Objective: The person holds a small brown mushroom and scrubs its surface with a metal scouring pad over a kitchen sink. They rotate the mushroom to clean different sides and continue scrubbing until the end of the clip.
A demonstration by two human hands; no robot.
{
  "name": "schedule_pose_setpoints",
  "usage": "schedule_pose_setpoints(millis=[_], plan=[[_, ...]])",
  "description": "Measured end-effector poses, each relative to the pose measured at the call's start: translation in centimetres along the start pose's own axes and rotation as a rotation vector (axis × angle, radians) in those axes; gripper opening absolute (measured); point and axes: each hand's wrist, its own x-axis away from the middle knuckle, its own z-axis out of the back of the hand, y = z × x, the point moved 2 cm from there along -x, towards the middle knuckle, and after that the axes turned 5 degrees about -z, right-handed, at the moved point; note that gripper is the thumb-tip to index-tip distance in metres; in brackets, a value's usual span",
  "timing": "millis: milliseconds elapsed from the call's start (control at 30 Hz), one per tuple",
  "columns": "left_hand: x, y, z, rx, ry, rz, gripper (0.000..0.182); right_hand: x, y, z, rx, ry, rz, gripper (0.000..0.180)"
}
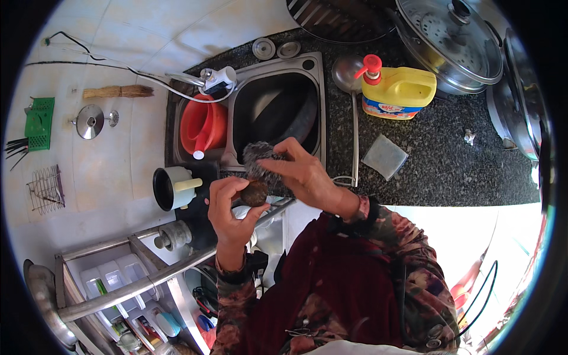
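Note:
Between the thumb and fingers of my left hand [230, 213] is a small round brown object [254, 193]; its exact kind I cannot tell. My right hand [306, 175] grips a grey steel wool scourer [259, 157] just above it, near the sink's front rim. Behind both hands, a large dark pan [288, 111] leans in the steel sink basin [322, 102]. Red plastic vessels [215, 115] stand in the smaller basin at the left, under the faucet [217, 80].
Right of the sink, a ladle [355, 133], a yellow detergent jug [399, 93] and a grey scouring pad [385, 157] rest on the granite counter [466, 177]. A lidded steel steamer [452, 44] stands behind. A pale pot [179, 188] and a stone mortar [175, 235] are at my left.

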Motion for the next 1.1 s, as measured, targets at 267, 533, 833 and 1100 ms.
schedule_pose_setpoints(millis=[267, 533, 833, 1100], plan=[[0.3, -0.3, -0.1, 0.072, 0.022, 0.012, 0.06, -1.8, 0.7, 0.1, 0.21, -0.026, -0.092, 0.052], [0.2, -0.6, 0.0, 0.106, 0.01, 0.013, 0.062, -0.5, 0.6, 0.2, 0.177, 0.015, -0.083, 0.05], [0.2, -0.6, 0.0, 0.136, -0.033, 0.026, 0.061, -0.9, -0.1, 0.6, 0.204, -0.036, 0.062, 0.052], [0.0, -0.5, 0.0, 0.113, 0.003, 0.013, 0.06, -0.4, -0.8, 0.6, 0.182, -0.024, 0.102, 0.05]])
